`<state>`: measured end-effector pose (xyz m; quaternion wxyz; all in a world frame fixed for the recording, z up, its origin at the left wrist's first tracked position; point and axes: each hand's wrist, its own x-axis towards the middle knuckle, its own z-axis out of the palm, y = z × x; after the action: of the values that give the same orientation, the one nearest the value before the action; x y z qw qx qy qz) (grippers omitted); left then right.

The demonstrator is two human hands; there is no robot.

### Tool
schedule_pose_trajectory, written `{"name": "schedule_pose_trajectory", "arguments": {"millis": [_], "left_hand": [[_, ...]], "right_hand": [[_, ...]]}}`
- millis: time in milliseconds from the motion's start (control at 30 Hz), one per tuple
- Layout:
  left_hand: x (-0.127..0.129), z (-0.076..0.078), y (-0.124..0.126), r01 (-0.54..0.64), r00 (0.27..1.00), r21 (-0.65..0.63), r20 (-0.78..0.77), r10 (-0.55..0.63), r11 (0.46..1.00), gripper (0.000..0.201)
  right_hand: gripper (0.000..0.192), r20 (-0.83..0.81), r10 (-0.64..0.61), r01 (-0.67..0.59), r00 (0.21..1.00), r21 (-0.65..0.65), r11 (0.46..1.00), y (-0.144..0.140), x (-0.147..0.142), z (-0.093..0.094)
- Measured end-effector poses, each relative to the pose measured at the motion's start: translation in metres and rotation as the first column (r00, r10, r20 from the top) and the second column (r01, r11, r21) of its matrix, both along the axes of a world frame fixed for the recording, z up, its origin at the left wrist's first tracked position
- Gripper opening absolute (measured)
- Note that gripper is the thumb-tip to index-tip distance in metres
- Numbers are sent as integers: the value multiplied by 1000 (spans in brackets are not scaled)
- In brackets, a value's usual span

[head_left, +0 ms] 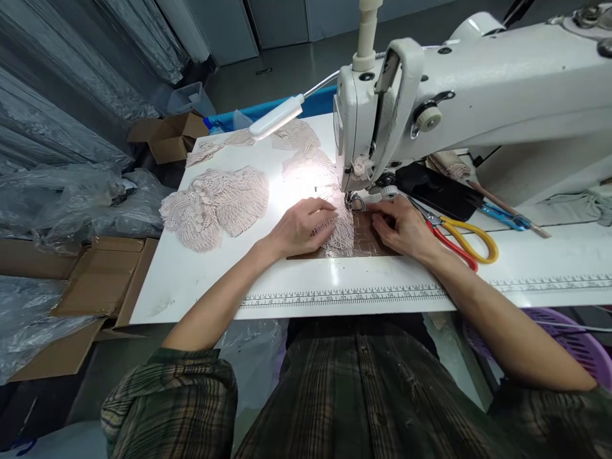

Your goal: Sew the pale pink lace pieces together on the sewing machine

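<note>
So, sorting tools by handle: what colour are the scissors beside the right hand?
The scissors have one red and one yellow handle, seen in the head view.

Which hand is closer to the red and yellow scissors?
Right. The right hand lies just beside the scissors, nearly touching the blades; the left hand rests on the lace, farther left.

My table [191, 280] is white with a ruler [344, 297] printed along the front edge. On it sit the sewing machine [478, 95], lace pieces [215, 204], a brown sheet [368, 239] under more lace, scissors [459, 236], and blue snips [507, 217] further right.
</note>
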<state>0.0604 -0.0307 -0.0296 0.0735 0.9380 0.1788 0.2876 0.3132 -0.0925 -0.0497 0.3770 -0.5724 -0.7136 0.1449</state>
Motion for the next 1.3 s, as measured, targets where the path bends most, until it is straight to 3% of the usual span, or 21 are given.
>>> {"name": "schedule_pose_trajectory", "arguments": {"millis": [133,300,433,567,667,767,867,967,1067,1200,1300], "left_hand": [[2,-3,-11,173,985,-195,40,-168,966,16],[4,-8,-11,115,993,-252,36,-109,961,19],[4,-6,-14,83,996,-296,54,-70,952,17],[6,-4,-17,77,995,-247,81,-59,966,17],[8,-7,-17,108,991,-165,100,-92,980,13],[9,-9,-16,114,990,-117,94,-103,987,11],[7,-9,-15,29,984,-145,176,-3,989,12],[5,-6,-16,-46,969,-153,234,82,987,11],[7,-4,-17,-22,981,-120,189,44,993,11],[11,-7,-18,42,994,-84,107,-33,996,13],[12,-9,-19,47,995,-84,88,-40,995,13]], "right_hand": [[32,9,-5,5,1000,-5,1000,0,0,1],[30,-15,18,-17,1000,36,999,-1,0,3],[30,-28,189,-188,982,46,981,-6,-1,6],[32,-40,361,-360,932,32,932,-11,-8,6],[18,-41,407,-406,913,35,913,-12,-14,5],[12,-62,393,-392,917,37,919,-12,-14,7],[17,-24,342,-341,940,27,940,-12,-9,8],[28,112,360,-367,926,51,929,-12,-5,5],[32,214,378,-398,901,60,915,-12,-4,3],[31,189,342,-355,921,42,934,-14,-5,7],[33,184,399,-412,898,36,911,-16,-5,10]]}}
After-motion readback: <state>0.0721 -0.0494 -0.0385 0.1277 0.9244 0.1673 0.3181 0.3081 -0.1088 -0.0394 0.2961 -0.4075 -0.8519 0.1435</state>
